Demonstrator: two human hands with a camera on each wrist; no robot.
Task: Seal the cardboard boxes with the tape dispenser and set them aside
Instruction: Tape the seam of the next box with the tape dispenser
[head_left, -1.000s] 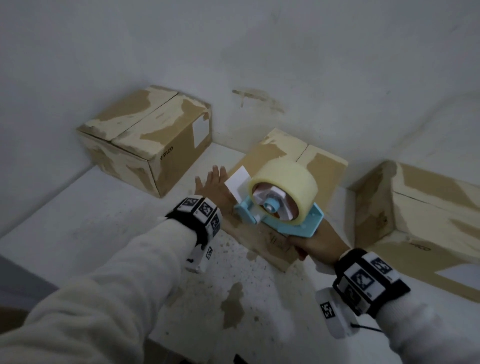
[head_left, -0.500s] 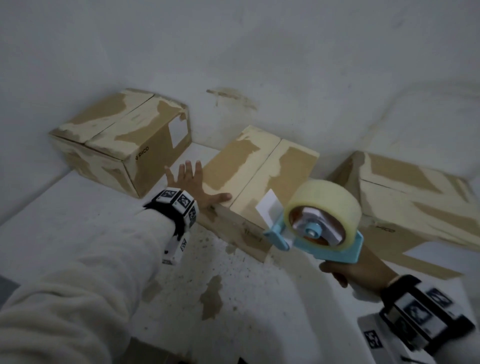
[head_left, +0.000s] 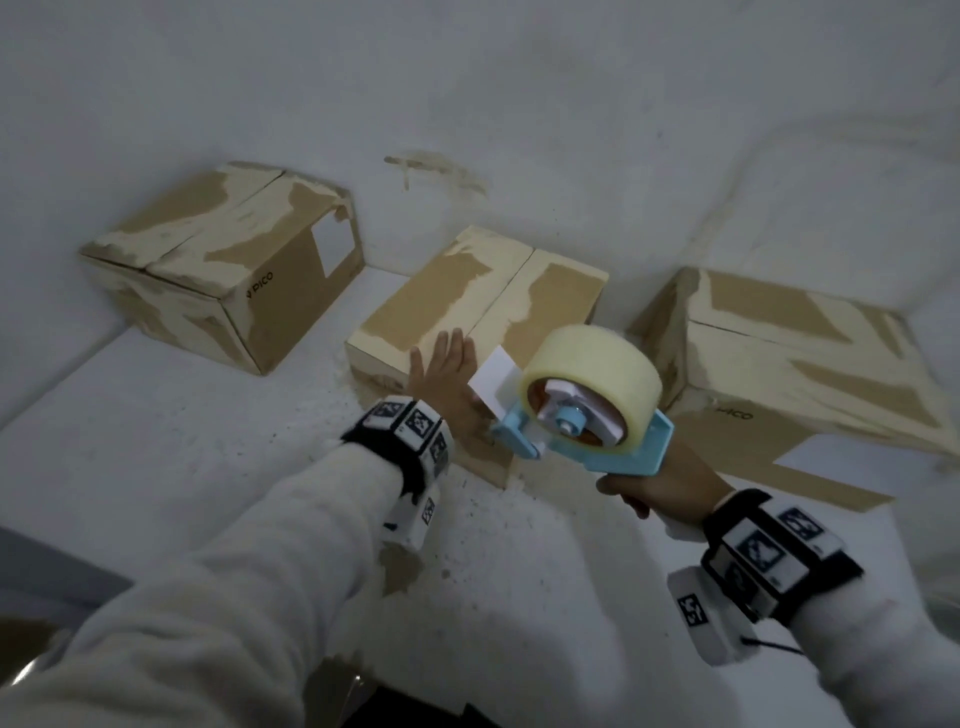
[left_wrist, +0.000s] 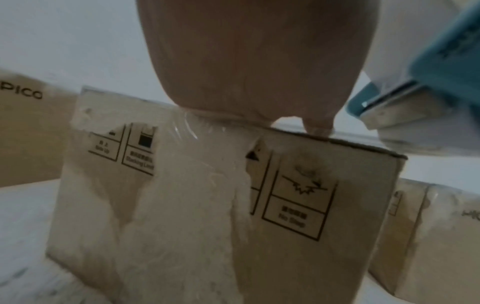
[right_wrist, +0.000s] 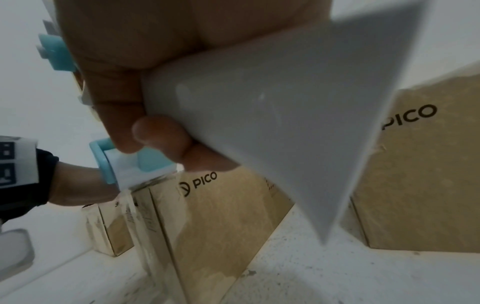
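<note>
Three closed cardboard boxes stand by the wall: left box (head_left: 223, 265), middle box (head_left: 483, 296), right box (head_left: 795, 374). My left hand (head_left: 444, 374) lies flat, fingers straight, on the top of the middle box near its front edge; in the left wrist view the palm (left_wrist: 249, 61) presses on that box (left_wrist: 207, 205) at its top edge. My right hand (head_left: 665, 486) grips the handle of the blue tape dispenser (head_left: 587, 400), which carries a wide clear roll. Its head sits at the box's near edge, right beside my left hand. Curled fingers (right_wrist: 161, 133) wrap the grey handle (right_wrist: 259, 123).
The boxes rest on a white surface (head_left: 182, 441) dotted with brown flecks, with white walls behind and to the right. The boxes' faces show torn, pale patches. The surface's near-left edge (head_left: 52, 545) drops off to a darker area.
The dispenser, half a second ago held off to the right of the middle box, has come back left to its near edge. My left hand shifted from the box's left side onto its top.
</note>
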